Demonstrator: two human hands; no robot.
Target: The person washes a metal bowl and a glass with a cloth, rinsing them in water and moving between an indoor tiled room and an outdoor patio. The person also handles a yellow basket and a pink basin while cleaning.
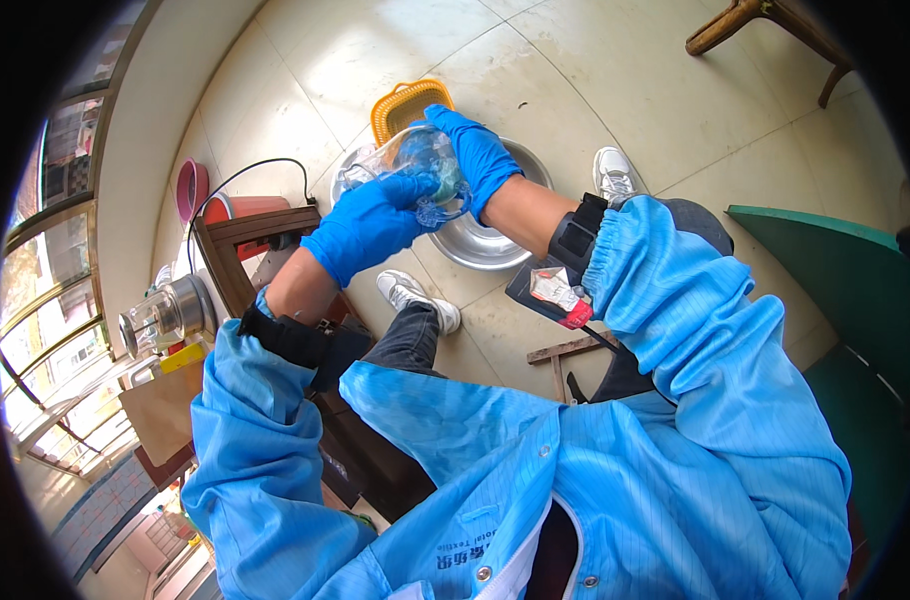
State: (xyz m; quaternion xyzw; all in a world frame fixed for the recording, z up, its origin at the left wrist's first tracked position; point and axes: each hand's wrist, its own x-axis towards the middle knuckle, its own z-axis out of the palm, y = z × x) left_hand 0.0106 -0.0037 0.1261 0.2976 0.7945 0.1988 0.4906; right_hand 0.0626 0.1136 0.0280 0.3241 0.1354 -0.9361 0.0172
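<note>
Between my hands is a clear plastic bag (417, 161) with something blue-green inside. My left hand (376, 221), in a blue glove, grips the bag's near edge, where crumpled blue plastic shows. Also gloved in blue, my right hand (477, 154) holds the far right side of the bag; its fingertips are partly hidden behind the plastic. Below the hands, a round metal basin (485, 247) stands on the tiled floor. A yellow plastic basket (410, 97) is just beyond the hands. Another shiny rim with clear plastic shows partly at the left of the bag.
At the left are a wooden-framed stand (226, 236), a red bucket (256, 206), a pink basin (192, 189) and a glass-and-metal appliance (162, 315) with a black cable. A green panel (822, 277) stands at the right. Wooden furniture legs (725, 26) show at the top right.
</note>
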